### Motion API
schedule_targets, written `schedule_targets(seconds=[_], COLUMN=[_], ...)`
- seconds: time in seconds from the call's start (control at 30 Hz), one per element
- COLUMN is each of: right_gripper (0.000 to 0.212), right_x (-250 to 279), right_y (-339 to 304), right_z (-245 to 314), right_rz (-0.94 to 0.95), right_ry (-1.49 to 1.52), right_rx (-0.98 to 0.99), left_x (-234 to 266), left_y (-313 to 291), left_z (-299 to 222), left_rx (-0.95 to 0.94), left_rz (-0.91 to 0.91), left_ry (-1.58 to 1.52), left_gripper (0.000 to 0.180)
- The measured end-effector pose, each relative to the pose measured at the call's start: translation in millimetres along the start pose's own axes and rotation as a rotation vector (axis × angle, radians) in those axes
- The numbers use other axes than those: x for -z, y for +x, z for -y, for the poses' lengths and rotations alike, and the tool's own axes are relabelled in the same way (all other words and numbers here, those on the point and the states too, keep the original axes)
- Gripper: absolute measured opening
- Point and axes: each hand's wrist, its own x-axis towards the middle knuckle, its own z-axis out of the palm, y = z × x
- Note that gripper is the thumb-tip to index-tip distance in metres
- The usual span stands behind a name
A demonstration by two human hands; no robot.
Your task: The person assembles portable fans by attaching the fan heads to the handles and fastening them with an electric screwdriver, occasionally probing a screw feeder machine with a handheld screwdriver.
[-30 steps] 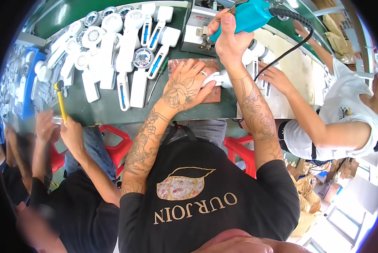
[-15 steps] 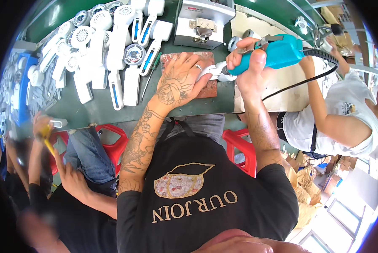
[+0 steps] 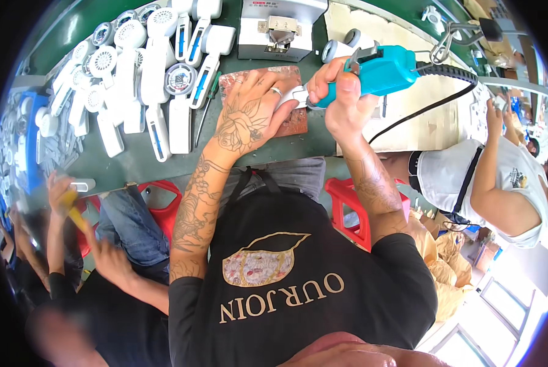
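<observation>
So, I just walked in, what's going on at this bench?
The person's left hand holds a white part over a reddish board, while the right hand grips a teal power tool, its tip at or very near that part. White handheld devices lie heaped to the left on the green table, and a grey metal machine stands behind the board. Farther left, a co-worker's hand holds a blurred yellow tool.

Smooth plastic is seen on the driver (image 3: 387, 72) and, glossier, on the white fans (image 3: 156, 76). The pad (image 3: 294, 125) is roughly scuffed; the box (image 3: 250, 43) is faced in metal, the shirt (image 3: 338, 251) made of matt cloth.
</observation>
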Motion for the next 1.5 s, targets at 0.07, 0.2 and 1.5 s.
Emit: schedule_targets(seconds=[0.07,0.2,1.5], right_gripper=[0.048,0.048,0.066], right_x=[0,-2,43], right_y=[-1,-1,-113], right_z=[-4,-6,57], right_rz=[-0.013,-0.021,-0.193], right_ry=[-0.003,-0.024,-0.026], right_rx=[0.006,0.027,-0.155], left_x=[1,4,-75], left_y=[2,3,87], left_z=[0,2,-54], left_rx=[-0.015,-0.036,0.278], left_rz=[-0.013,-0.047,0.037], left_ry=[-0.019,-0.012,0.148], left_gripper=[0.036,0.037,0.054])
